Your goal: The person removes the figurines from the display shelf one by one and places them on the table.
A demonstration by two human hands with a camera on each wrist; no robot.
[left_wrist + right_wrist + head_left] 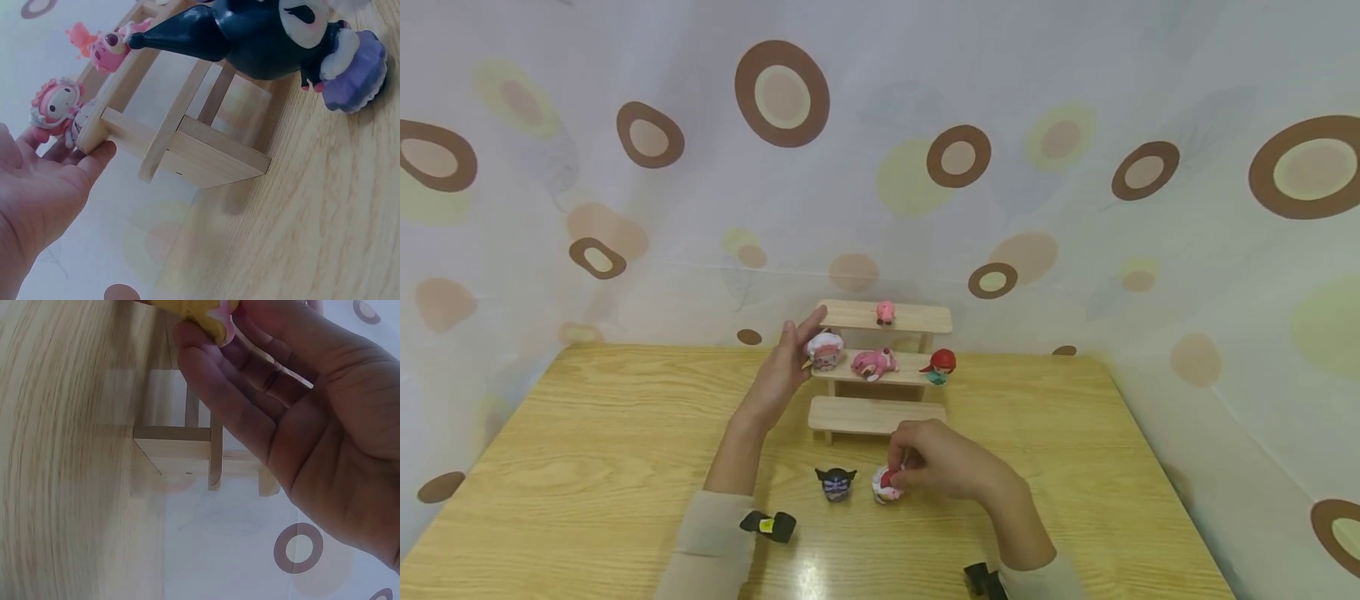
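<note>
In the head view a small wooden three-tier shelf (pixel 876 415) stands on the table. My left hand (pixel 778 379) is at its left end, fingers extended, beside a figurine in a white and pink bonnet (pixel 825 353) on the middle tier. The left wrist view shows the left fingertips (pixel 103 156) touching the shelf's end next to this bonnet figurine (pixel 57 109). In front of the lowest tier, my right hand (pixel 943 458) pinches a white and red figurine (pixel 883 486) low over the table. Its yellow lower part (pixel 203 315) shows in the right wrist view.
A black and purple figurine (pixel 836 483) stands on the table between the arms. The middle tier also bears a pink bear figurine (pixel 874 364) and a red-haired figurine (pixel 939 365). A small pink figurine (pixel 886 312) sits on the top tier. Behind hangs a patterned sheet (pixel 865 208).
</note>
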